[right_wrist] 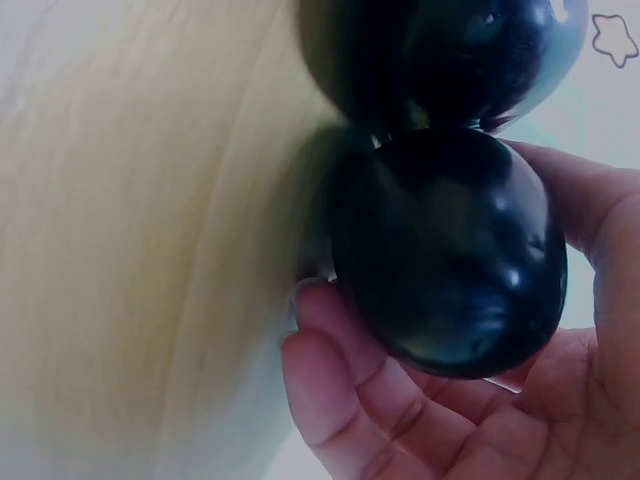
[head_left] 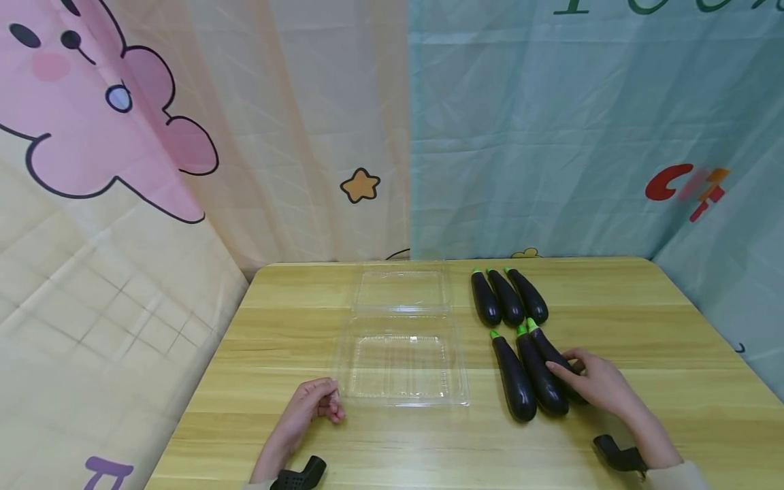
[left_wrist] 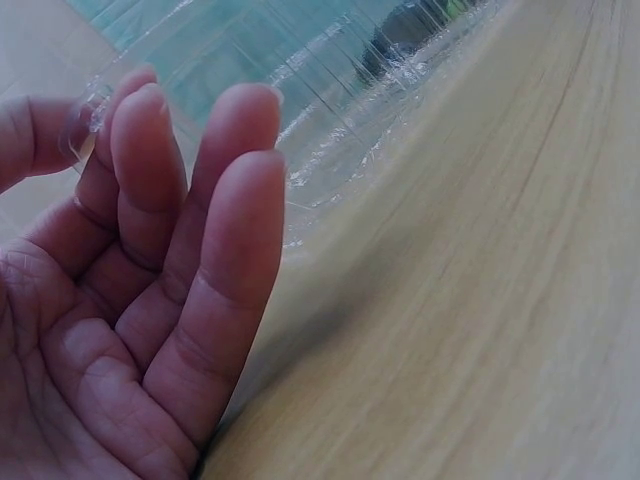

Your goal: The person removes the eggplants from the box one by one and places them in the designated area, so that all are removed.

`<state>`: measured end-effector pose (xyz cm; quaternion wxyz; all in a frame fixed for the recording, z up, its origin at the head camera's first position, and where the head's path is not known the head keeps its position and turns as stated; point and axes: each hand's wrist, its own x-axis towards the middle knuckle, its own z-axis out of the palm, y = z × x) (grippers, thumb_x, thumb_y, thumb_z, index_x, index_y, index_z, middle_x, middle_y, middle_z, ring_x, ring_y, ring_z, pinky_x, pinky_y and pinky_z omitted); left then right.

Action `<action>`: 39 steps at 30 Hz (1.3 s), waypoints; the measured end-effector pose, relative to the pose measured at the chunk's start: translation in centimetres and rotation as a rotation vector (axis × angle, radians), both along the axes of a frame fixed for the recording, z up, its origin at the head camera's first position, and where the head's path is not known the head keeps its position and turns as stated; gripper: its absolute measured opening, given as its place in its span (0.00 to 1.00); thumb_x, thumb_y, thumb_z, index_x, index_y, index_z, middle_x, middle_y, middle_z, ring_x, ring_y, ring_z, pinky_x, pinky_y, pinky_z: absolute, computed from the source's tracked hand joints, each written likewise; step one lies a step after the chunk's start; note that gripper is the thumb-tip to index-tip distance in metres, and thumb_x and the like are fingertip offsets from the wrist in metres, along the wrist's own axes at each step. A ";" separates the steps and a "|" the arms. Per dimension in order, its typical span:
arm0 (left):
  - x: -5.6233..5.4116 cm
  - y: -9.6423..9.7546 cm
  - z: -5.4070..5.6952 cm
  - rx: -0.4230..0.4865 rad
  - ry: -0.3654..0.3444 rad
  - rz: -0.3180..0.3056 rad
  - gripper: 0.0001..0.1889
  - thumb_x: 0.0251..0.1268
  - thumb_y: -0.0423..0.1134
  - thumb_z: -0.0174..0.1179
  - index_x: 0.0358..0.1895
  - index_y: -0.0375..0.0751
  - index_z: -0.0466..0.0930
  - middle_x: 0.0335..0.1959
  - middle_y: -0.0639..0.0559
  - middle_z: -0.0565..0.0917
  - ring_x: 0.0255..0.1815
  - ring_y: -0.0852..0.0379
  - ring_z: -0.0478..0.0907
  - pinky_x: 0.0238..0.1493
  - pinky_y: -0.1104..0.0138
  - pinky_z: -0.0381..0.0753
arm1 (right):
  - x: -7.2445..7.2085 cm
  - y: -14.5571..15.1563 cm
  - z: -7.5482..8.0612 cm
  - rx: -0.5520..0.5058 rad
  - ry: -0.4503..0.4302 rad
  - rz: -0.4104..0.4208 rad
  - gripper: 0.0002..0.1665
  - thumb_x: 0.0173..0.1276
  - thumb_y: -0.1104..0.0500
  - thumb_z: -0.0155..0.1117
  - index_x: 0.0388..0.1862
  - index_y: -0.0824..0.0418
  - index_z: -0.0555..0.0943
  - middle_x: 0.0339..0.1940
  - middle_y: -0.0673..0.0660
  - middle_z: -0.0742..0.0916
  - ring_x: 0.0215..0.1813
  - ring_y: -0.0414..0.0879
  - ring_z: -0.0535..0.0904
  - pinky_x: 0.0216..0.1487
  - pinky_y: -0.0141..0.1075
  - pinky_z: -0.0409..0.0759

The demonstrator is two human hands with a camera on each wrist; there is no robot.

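Note:
An opened clear plastic clamshell box (head_left: 398,400) lies on the table in the head view, its lid (head_left: 401,309) folded back toward the curtain. My left hand (head_left: 314,401) is at its near left corner; in the left wrist view, thumb and index finger pinch the clear plastic edge (left_wrist: 88,118) while the other fingers extend loosely. On the right, my right hand (head_left: 603,384) grips the rightmost eggplant (head_left: 549,348) of the front row, thumb on one side and fingers on the other. The right wrist view shows this eggplant's dark rounded end (right_wrist: 450,260) close up, against a neighbouring eggplant (right_wrist: 450,60).
Two more eggplants, the left (head_left: 513,381) and the middle one (head_left: 542,378), lie in the front row. Behind them is a back row of three eggplants (head_left: 507,299), green stems facing away. The wooden table (head_left: 269,340) meets a printed curtain (head_left: 306,136) at its far edge.

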<state>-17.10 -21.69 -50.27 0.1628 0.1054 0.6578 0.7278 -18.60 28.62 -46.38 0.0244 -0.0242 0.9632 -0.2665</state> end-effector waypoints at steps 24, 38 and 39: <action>0.3 -0.1 -0.1 0.009 0.002 0.003 0.17 0.74 0.42 0.46 0.26 0.41 0.74 0.21 0.54 0.78 0.26 0.56 0.81 0.30 0.66 0.81 | 0.2 0.4 0.6 0.035 -0.072 -0.048 0.42 0.69 0.34 0.50 0.51 0.76 0.74 0.36 0.65 0.83 0.36 0.55 0.79 0.37 0.50 0.76; -0.1 0.3 -0.1 0.020 0.008 -0.026 0.17 0.74 0.42 0.46 0.26 0.40 0.74 0.21 0.53 0.79 0.26 0.56 0.81 0.30 0.66 0.81 | 0.4 1.1 0.4 0.046 -0.107 -0.067 0.44 0.69 0.33 0.47 0.52 0.75 0.74 0.34 0.60 0.83 0.34 0.50 0.78 0.34 0.47 0.75; -0.2 0.3 -0.1 0.022 0.009 -0.028 0.17 0.75 0.42 0.46 0.26 0.40 0.74 0.22 0.53 0.79 0.26 0.56 0.81 0.30 0.66 0.81 | 0.4 1.1 0.4 0.047 -0.109 -0.066 0.44 0.69 0.33 0.47 0.52 0.75 0.73 0.34 0.59 0.83 0.34 0.50 0.78 0.34 0.47 0.75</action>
